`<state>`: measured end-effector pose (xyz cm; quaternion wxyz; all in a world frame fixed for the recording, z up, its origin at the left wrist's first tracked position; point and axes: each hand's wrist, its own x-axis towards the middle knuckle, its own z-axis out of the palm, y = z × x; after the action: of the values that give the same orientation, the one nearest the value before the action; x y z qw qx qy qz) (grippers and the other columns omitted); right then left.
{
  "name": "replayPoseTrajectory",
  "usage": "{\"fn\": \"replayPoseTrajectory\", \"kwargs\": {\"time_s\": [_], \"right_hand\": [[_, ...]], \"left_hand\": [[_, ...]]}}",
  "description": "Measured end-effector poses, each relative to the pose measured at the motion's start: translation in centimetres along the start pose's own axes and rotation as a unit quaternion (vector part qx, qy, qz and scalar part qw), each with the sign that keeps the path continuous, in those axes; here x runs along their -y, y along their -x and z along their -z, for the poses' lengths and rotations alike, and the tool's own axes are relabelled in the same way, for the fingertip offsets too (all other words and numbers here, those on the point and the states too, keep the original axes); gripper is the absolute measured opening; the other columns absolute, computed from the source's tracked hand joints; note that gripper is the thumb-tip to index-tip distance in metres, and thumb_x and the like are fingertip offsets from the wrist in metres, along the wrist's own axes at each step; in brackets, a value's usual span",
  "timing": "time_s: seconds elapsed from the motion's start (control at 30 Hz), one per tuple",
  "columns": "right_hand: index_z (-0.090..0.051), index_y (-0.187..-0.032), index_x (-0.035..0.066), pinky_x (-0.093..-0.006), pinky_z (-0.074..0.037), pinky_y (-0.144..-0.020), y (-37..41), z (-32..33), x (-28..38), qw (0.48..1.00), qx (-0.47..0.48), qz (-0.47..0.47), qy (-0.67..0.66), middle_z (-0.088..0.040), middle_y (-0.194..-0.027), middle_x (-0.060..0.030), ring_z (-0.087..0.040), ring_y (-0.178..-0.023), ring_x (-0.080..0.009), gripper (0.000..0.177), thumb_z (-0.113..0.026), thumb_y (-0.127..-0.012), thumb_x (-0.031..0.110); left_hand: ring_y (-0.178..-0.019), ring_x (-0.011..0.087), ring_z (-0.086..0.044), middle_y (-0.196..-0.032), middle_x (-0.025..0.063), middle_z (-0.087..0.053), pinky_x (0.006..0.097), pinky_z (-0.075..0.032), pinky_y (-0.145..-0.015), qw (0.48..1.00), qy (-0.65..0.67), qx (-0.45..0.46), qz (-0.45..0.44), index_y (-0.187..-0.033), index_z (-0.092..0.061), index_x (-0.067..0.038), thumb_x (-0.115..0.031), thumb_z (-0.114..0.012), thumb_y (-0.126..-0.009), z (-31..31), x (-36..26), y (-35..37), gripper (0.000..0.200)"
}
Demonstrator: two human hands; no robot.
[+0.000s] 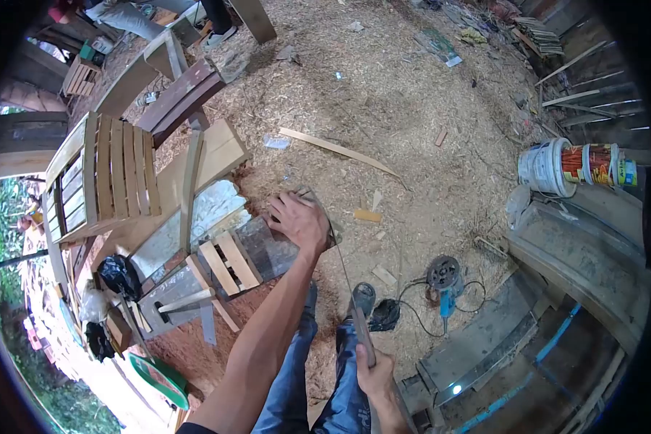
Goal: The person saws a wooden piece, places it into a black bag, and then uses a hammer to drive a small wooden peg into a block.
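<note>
- While the fingers of the right hand (376, 376) curl tight around its wooden grip, the handsaw (363, 334) runs up and away from them towards the left hand (301, 220).
- Its blade is seen edge-on, a thin dark line, and its far end passes just beside the left hand's knuckles.
- The left hand's fingers are slightly spread and pressed flat, palm down, on the end of a grey board (264, 253). The cut itself cannot be made out.
- The grey board lies slanted across a low bench, with a small slatted wooden frame (228, 264) resting on it just behind the left wrist.
- Below the saw, a dark shoe (362, 298) stands on the sawdust floor (383, 94).
- An angle grinder (445, 282) with its cable lies near the shoe.
- Further out stand a slatted chair (116, 173) to the left and a white bucket (546, 168) well apart to the right.
</note>
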<state>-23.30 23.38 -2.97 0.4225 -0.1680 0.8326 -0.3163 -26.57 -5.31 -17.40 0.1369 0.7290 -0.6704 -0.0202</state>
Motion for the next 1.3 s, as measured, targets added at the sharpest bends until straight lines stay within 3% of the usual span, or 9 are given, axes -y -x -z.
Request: {"fn": "replayPoseTrajectory", "kwargs": {"time_s": [0.3,0.37,0.57,0.77,0.83,1.07,1.13,1.23,1.3], "right_hand": [[-0.061,-0.073,-0.003,-0.0392,-0.042,-0.046,-8.4,-2.5,5.3,0.996,-0.026,0.075,-0.033,-0.051,-0.054,-0.0224,-0.059,-0.054,-0.0395,0.036,-0.058,-0.091,0.028],[-0.054,-0.065,-0.004,-0.0342,-0.033,-0.043,-5.2,-1.7,4.3,0.995,-0.042,0.067,-0.064,-0.034,-0.047,-0.0103,-0.039,-0.045,-0.0107,0.045,-0.056,-0.093,0.031],[-0.057,-0.065,-0.004,-0.0342,-0.033,-0.042,-0.8,-0.9,2.0,0.999,-0.032,0.008,-0.037,-0.035,-0.046,-0.0092,-0.039,-0.044,-0.0102,0.044,-0.058,-0.092,0.03],[-0.065,-0.074,-0.002,-0.0364,-0.04,-0.044,-7.8,-2.9,4.8,0.994,-0.064,0.073,-0.056,-0.051,-0.052,-0.0185,-0.06,-0.046,-0.0287,0.029,-0.059,-0.09,0.021],[-0.057,-0.065,-0.006,-0.0338,-0.034,-0.043,-7.5,-2.4,4.5,0.993,-0.061,0.064,-0.075,-0.041,-0.047,-0.012,-0.039,-0.047,-0.0089,0.044,-0.059,-0.092,0.029],[-0.059,-0.068,-0.004,-0.0336,-0.035,-0.044,-0.4,0.6,3.2,0.997,-0.05,0.039,-0.046,-0.039,-0.048,-0.0149,-0.042,-0.046,-0.01,0.038,-0.058,-0.092,0.025],[-0.063,-0.075,-0.002,-0.0411,-0.043,-0.046,0.4,1.0,3.1,0.999,-0.018,-0.001,-0.03,-0.056,-0.057,-0.0206,-0.061,-0.052,-0.0375,0.025,-0.06,-0.089,0.019],[-0.064,-0.077,-0.002,-0.0426,-0.044,-0.047,-4.1,-1.3,3.7,0.996,-0.032,0.072,-0.05,-0.056,-0.059,-0.0222,-0.06,-0.055,-0.0413,0.024,-0.06,-0.089,0.018],[-0.062,-0.072,-0.003,-0.0367,-0.039,-0.044,-8.2,-2.9,5.2,0.99,-0.071,0.109,-0.048,-0.046,-0.05,-0.019,-0.053,-0.041,-0.0213,0.034,-0.059,-0.091,0.025]], "left_hand": [[-0.108,0.0328,-0.047,-0.107,0.0156,-0.05,0.0489,-0.027,-0.101,1.0,-0.004,0.017,-0.004,-0.099,-0.057,-0.002,-0.021,-0.04,-0.093,0.4,0.0,0.0,0.026],[-0.108,0.033,-0.047,-0.107,0.0155,-0.05,0.0488,-0.027,-0.101,1.0,0.011,0.019,0.006,-0.099,-0.057,-0.002,-0.021,-0.04,-0.093,0.8,-0.4,-0.2,0.026],[-0.108,0.0328,-0.046,-0.106,0.0156,-0.05,0.0482,-0.027,-0.101,1.0,0.023,0.001,-0.003,-0.099,-0.057,-0.003,-0.021,-0.04,-0.093,0.3,-0.1,0.0,0.026],[-0.104,0.033,-0.047,-0.104,0.0163,-0.049,0.0484,-0.03,-0.097,0.999,-0.003,0.014,0.047,-0.098,-0.057,-0.003,-0.024,-0.04,-0.093,-0.4,-0.5,-0.9,0.028],[-0.104,0.0332,-0.047,-0.104,0.0162,-0.049,0.0495,-0.03,-0.097,0.998,-0.045,-0.052,0.009,-0.097,-0.057,-0.003,-0.024,-0.04,-0.093,-1.1,0.3,-0.4,0.027],[-0.106,0.0326,-0.047,-0.105,0.0153,-0.049,0.0521,-0.027,-0.1,1.0,0.007,0.021,0.015,-0.097,-0.056,-0.003,-0.022,-0.04,-0.094,0.0,-0.2,-0.6,0.025],[-0.106,0.0322,-0.048,-0.104,0.015,-0.049,0.0517,-0.029,-0.098,1.0,0.006,0.025,0.007,-0.097,-0.055,-0.004,-0.022,-0.041,-0.093,0.0,0.0,-0.4,0.024],[-0.106,0.0315,-0.047,-0.103,0.0147,-0.049,0.051,-0.031,-0.094,1.0,0.009,0.027,0.002,-0.096,-0.055,-0.004,-0.021,-0.041,-0.093,0.4,-0.1,-0.5,0.022],[-0.106,0.0311,-0.047,-0.103,0.0146,-0.049,0.0507,-0.031,-0.093,0.999,0.012,0.032,0.002,-0.097,-0.055,-0.005,-0.021,-0.041,-0.093,0.3,0.1,-0.6,0.022]]}}
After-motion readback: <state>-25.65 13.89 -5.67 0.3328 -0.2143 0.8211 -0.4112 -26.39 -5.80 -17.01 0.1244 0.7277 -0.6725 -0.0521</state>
